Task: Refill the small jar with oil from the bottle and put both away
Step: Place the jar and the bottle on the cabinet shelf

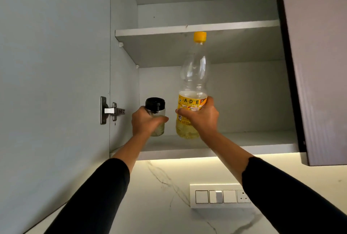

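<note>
Head view: the left hand (144, 123) is gripping the lidded small jar (156, 110) and the right hand (201, 119) is gripping the capped oil bottle (193, 76), toward the lower shelf (253, 140)'s front-left corner. Refilling is seemingly done; releasing both is remaining.

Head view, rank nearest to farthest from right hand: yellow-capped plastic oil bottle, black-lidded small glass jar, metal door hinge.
1. yellow-capped plastic oil bottle: gripped by the right hand.
2. black-lidded small glass jar: just left, held by the left hand.
3. metal door hinge: far left, on the open door.
</note>
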